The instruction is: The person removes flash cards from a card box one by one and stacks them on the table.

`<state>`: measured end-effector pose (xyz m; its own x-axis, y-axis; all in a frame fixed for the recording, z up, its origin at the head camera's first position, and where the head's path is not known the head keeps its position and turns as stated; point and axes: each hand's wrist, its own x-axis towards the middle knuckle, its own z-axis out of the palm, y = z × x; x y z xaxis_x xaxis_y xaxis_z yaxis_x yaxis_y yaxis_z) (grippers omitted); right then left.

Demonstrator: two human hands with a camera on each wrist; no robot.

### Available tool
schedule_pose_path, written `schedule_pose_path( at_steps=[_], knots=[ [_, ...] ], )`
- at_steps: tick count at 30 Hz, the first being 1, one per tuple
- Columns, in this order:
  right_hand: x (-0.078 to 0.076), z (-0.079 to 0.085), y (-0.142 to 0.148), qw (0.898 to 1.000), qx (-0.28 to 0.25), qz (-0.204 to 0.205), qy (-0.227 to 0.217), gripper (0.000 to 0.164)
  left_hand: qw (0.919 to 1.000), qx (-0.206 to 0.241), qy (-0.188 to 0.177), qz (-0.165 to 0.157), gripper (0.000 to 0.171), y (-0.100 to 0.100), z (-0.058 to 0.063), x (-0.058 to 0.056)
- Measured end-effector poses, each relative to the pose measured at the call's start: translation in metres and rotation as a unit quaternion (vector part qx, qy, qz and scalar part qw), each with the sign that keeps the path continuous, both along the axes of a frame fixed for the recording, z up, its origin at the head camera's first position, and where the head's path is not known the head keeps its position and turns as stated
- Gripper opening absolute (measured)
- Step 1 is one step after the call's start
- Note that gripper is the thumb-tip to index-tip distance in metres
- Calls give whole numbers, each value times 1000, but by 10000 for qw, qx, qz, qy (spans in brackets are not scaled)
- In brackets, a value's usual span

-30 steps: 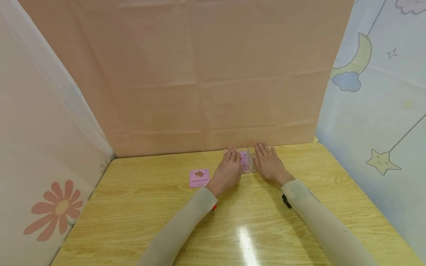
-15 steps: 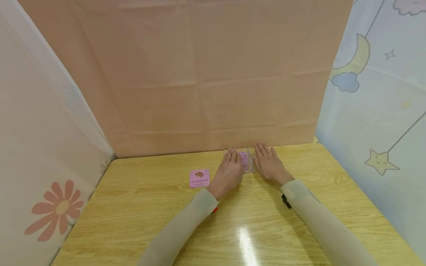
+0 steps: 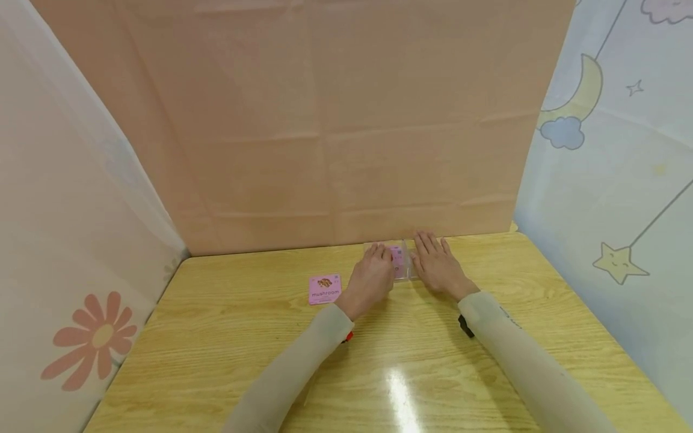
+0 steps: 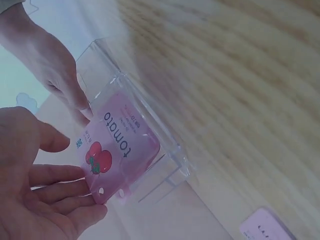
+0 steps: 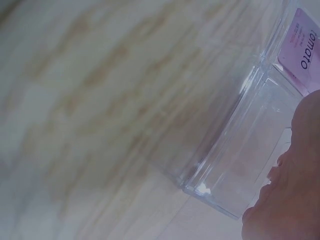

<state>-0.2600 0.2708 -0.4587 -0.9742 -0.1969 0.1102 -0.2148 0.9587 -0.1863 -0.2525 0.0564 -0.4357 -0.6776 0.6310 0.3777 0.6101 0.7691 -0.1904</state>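
My left hand [image 3: 373, 275] reaches over a clear plastic box [image 5: 235, 165] at the table's far edge. Inside the box's left part lies a pink card [image 4: 122, 137] printed "tomato" with red tomatoes. In the left wrist view, my left fingertips touch the card's picture end, and the thumb stands apart from it. My right hand [image 3: 440, 267] rests on the box's right part, fingers extended toward the backdrop. A hinge line runs between the two parts of the box. Left of my left hand lies a pink mushroom card [image 3: 320, 296], face up on the table.
The wooden table [image 3: 227, 355] ends against a tan cloth backdrop [image 3: 325, 138] just behind the box. Patterned curtains hang at the left and right sides. A bright light reflection shows on the table's front part.
My left fingers were stretched flatter over the box and are now more bent, drawn back slightly. The right hand and the mushroom card stay in place.
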Motion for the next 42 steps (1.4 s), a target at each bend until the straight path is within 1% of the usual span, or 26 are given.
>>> schedule_pose_path(
  at_steps=[5,8,10,12,15,18,22,26,28,29,31,37,40,42],
  knots=[
    [-1,0,0,10000,-32,15,-3,65,9984,535,-161,-98,29,-2,-1,-4],
    [0,0,0,10000,-21,24,-26,65,9960,831,-325,-81,25,-5,-1,-6],
    [0,0,-1,10000,-17,23,-31,65,9951,911,-382,-24,24,-6,-1,-8],
    [1,0,-1,10000,-11,26,-41,65,9930,1050,-542,13,22,-9,1,-11],
    [1,0,-2,10000,-30,38,-54,65,9908,1122,-748,68,22,-13,3,-15],
    [1,-1,-3,10000,-41,42,-62,65,9838,1426,-1080,70,23,-17,6,-19],
    [1,0,-3,10000,-26,32,-59,65,9674,1992,-1557,-122,24,-23,7,-25],
    [2,1,-4,10000,25,32,-23,65,9509,2352,-1988,-302,24,-28,6,-31],
    [3,2,-4,10000,25,40,-7,65,9414,2540,-2195,-315,24,-30,6,-33],
    [3,2,-5,10000,31,31,-2,65,9374,2630,-2262,-310,23,-31,6,-34],
    [3,2,-4,10000,26,24,14,64,9270,2850,-2423,-284,22,-33,6,-36],
    [4,2,-5,10000,23,4,33,64,8921,3531,-2813,-192,18,-40,0,-41],
    [3,1,-5,10000,10,7,46,64,8791,3783,-2892,-207,15,-42,-3,-42],
    [3,1,-5,10000,0,6,50,64,8736,3888,-2918,-224,13,-43,-5,-43]
  ],
)
